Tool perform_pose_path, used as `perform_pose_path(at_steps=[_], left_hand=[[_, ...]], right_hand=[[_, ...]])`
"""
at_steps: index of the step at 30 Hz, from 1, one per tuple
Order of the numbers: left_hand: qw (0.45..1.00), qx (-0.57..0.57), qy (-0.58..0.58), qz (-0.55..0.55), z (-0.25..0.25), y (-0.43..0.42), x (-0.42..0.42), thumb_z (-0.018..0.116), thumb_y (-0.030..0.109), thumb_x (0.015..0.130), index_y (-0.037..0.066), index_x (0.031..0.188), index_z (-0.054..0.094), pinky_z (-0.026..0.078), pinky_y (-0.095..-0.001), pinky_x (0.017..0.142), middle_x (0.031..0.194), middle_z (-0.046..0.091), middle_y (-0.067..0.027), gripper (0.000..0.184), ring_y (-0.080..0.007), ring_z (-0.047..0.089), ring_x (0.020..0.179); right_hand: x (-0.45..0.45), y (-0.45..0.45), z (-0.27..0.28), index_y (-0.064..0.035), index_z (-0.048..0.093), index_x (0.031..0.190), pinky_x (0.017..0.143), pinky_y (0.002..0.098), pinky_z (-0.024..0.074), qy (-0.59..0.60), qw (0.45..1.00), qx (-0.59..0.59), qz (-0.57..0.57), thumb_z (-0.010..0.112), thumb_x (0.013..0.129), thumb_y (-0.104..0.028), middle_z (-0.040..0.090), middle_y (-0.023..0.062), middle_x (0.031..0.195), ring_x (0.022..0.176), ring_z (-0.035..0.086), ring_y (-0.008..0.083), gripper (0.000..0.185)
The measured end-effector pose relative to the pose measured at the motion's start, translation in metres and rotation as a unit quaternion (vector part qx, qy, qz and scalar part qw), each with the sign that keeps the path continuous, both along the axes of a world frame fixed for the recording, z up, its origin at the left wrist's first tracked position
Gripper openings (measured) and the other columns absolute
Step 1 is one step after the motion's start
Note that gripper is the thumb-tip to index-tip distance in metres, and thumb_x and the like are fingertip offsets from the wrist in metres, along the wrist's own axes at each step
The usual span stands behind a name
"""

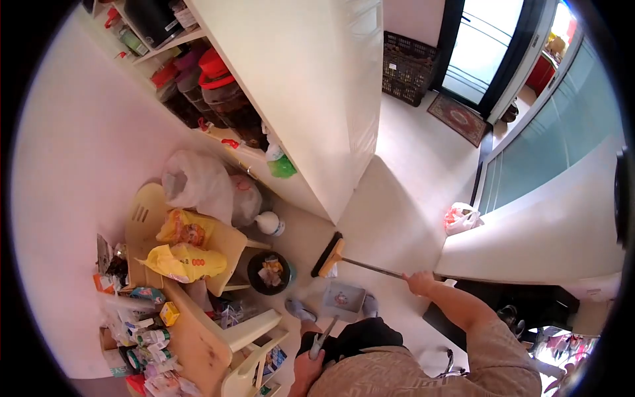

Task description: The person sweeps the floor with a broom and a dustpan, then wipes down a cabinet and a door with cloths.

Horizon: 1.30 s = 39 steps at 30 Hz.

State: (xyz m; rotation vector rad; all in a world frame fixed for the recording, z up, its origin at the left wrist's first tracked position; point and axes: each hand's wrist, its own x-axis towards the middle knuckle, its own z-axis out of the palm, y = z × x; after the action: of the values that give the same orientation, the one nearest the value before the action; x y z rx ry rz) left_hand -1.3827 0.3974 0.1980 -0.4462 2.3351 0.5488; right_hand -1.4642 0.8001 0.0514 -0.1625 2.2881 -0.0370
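Observation:
My right hand (421,283) is closed round the far end of a broom handle (374,268). The broom head (329,255), orange with dark bristles, rests on the floor, with something small and white beside it. My left hand (309,365) grips the grey handle of a dustpan (344,301). The grey pan lies on the floor between my slippered feet, with a reddish patch inside it. The broom head is just beyond the pan, a short gap apart. Left of them stands a dark-lined bin (269,272) with scraps in it.
A yellow chair (147,228) bears yellow bags at the left, near a cluttered table (198,327). White bags and a white jug (268,223) stand by the shelf unit (291,86). A white bag (462,218) lies by the right wall; a mat (458,119) lies at the door.

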Motion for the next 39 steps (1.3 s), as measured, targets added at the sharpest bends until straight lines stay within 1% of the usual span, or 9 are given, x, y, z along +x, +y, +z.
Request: perform_pose_path(at_steps=[4, 6, 13, 19, 22, 26, 30, 35, 39], left_hand=[[1.0, 0.01, 0.012, -0.012, -0.011, -0.016, 0.006, 0.06, 0.048, 0.081, 0.003, 0.087, 0.068, 0.049, -0.0459, 0.071, 0.081, 0.065, -0.0224, 0.047, -0.0402, 0.062, 0.081], [0.999, 0.015, 0.016, -0.04, -0.015, -0.029, 0.002, 0.06, 0.049, 0.081, 0.002, 0.085, 0.067, 0.049, -0.0461, 0.07, 0.08, 0.064, -0.023, 0.048, -0.0409, 0.062, 0.08], [0.997, 0.067, 0.037, -0.032, -0.014, -0.081, 0.002, 0.062, 0.048, 0.08, 0.001, 0.08, 0.066, 0.048, -0.0463, 0.069, 0.077, 0.064, -0.0233, 0.048, -0.0417, 0.062, 0.077], [0.997, 0.061, 0.055, 0.0, -0.031, -0.116, 0.003, 0.062, 0.047, 0.08, 0.001, 0.08, 0.067, 0.049, -0.0473, 0.07, 0.076, 0.064, -0.0232, 0.046, -0.0422, 0.062, 0.077], [0.997, 0.054, 0.044, -0.034, -0.051, -0.122, -0.005, 0.061, 0.047, 0.08, 0.001, 0.084, 0.068, 0.049, -0.0483, 0.073, 0.081, 0.065, -0.0232, 0.047, -0.0417, 0.062, 0.081], [0.997, 0.031, 0.003, -0.069, -0.061, -0.12, -0.014, 0.059, 0.049, 0.08, 0.002, 0.087, 0.068, 0.049, -0.0485, 0.077, 0.088, 0.066, -0.0224, 0.049, -0.0402, 0.062, 0.087], [0.998, 0.036, 0.035, -0.043, -0.058, -0.117, -0.022, 0.06, 0.048, 0.08, 0.0, 0.085, 0.067, 0.048, -0.0493, 0.076, 0.086, 0.065, -0.025, 0.049, -0.0421, 0.061, 0.086], [0.993, 0.033, 0.107, -0.024, -0.073, -0.114, -0.024, 0.057, 0.049, 0.08, 0.002, 0.089, 0.068, 0.049, -0.0478, 0.079, 0.09, 0.065, -0.0238, 0.05, -0.0408, 0.062, 0.089], [0.999, 0.016, 0.048, -0.016, -0.069, -0.102, -0.025, 0.057, 0.049, 0.081, 0.001, 0.089, 0.068, 0.049, -0.0475, 0.079, 0.09, 0.065, -0.024, 0.049, -0.0408, 0.062, 0.089]], right_hand=[[0.038, -0.009, 0.0, -0.0187, 0.03, 0.145, 0.077, 0.0454, 0.0488, 0.011, 0.998, 0.035, 0.046, 0.05, 0.086, -0.015, 0.064, 0.0147, 0.104, 0.095, 0.063, 0.0317, 0.063], [0.056, -0.013, 0.014, -0.0184, 0.032, 0.144, 0.075, 0.0457, 0.0497, -0.079, 0.995, -0.019, -0.065, 0.051, 0.084, -0.016, 0.065, 0.0169, 0.102, 0.092, 0.064, 0.0339, 0.063], [0.072, -0.067, 0.068, -0.0183, 0.034, 0.142, 0.072, 0.0474, 0.0508, -0.025, 0.994, -0.036, -0.105, 0.049, 0.083, -0.014, 0.067, 0.0178, 0.091, 0.084, 0.065, 0.0362, 0.061], [0.072, -0.163, -0.002, -0.003, 0.03, 0.14, 0.073, 0.0492, 0.0502, -0.014, 0.979, -0.089, -0.181, 0.045, 0.082, -0.012, 0.064, 0.0263, 0.094, 0.082, 0.064, 0.0395, 0.061], [0.057, -0.211, 0.057, 0.0031, 0.026, 0.14, 0.066, 0.0439, 0.0536, -0.137, 0.941, -0.103, -0.293, 0.043, 0.082, -0.009, 0.062, 0.0296, 0.099, 0.078, 0.065, 0.0397, 0.062], [0.086, -0.21, 0.06, 0.0011, 0.03, 0.137, 0.058, 0.043, 0.055, -0.105, 0.965, -0.149, -0.187, 0.041, 0.085, -0.01, 0.063, 0.0287, 0.094, 0.075, 0.065, 0.0394, 0.055], [0.089, -0.195, 0.063, 0.0045, 0.038, 0.126, 0.051, 0.0426, 0.0545, -0.116, 0.936, -0.139, -0.302, 0.038, 0.09, -0.014, 0.063, 0.0275, 0.084, 0.071, 0.065, 0.0381, 0.041], [0.09, -0.207, 0.052, 0.0046, 0.038, 0.126, 0.064, 0.0451, 0.0547, -0.034, 0.979, -0.087, -0.184, 0.038, 0.09, -0.015, 0.064, 0.0289, 0.09, 0.079, 0.064, 0.0408, 0.041], [0.072, -0.221, 0.075, 0.0038, 0.036, 0.13, 0.077, 0.0478, 0.0508, -0.138, 0.944, -0.153, -0.256, 0.039, 0.09, -0.014, 0.063, 0.0297, 0.095, 0.086, 0.063, 0.0425, 0.045]])
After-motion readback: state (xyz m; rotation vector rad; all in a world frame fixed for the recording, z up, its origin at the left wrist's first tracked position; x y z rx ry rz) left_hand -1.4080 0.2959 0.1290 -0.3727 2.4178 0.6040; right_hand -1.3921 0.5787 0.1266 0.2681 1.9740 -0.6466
